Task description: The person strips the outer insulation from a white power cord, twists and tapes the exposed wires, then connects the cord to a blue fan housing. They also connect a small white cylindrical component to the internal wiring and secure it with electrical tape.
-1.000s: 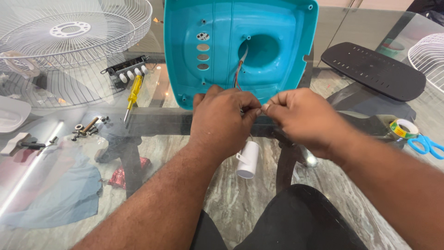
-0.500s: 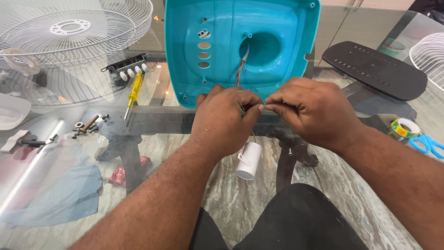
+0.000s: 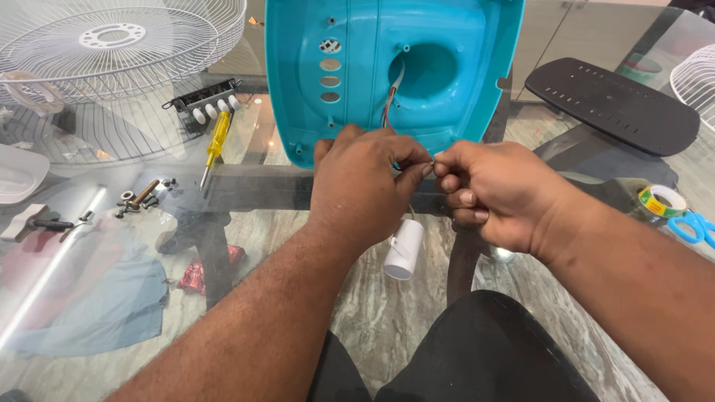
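A turquoise plastic fan base cover [image 3: 387, 74] stands on a glass table, its hollow inside facing me. A bundle of thin wires [image 3: 390, 104] comes out of its round recess. My left hand [image 3: 365, 190] and my right hand [image 3: 499, 193] meet just below the cover, fingertips pinched together on the wire ends. A small white cylinder [image 3: 404, 249] hangs below my left hand on those wires. The wire ends themselves are mostly hidden by my fingers.
A white wire fan grille [image 3: 112, 59] lies at far left, with a black switch strip [image 3: 205, 100], a yellow-handled screwdriver [image 3: 214, 145] and loose screws [image 3: 141, 197]. A black perforated plate [image 3: 611, 104] lies at right, near a tape roll [image 3: 663, 201] and blue scissors [image 3: 693, 227].
My hands have stayed pinched on the wires below the cover. The right hand's fingers have shifted slightly against the left; the view has moved a little closer.
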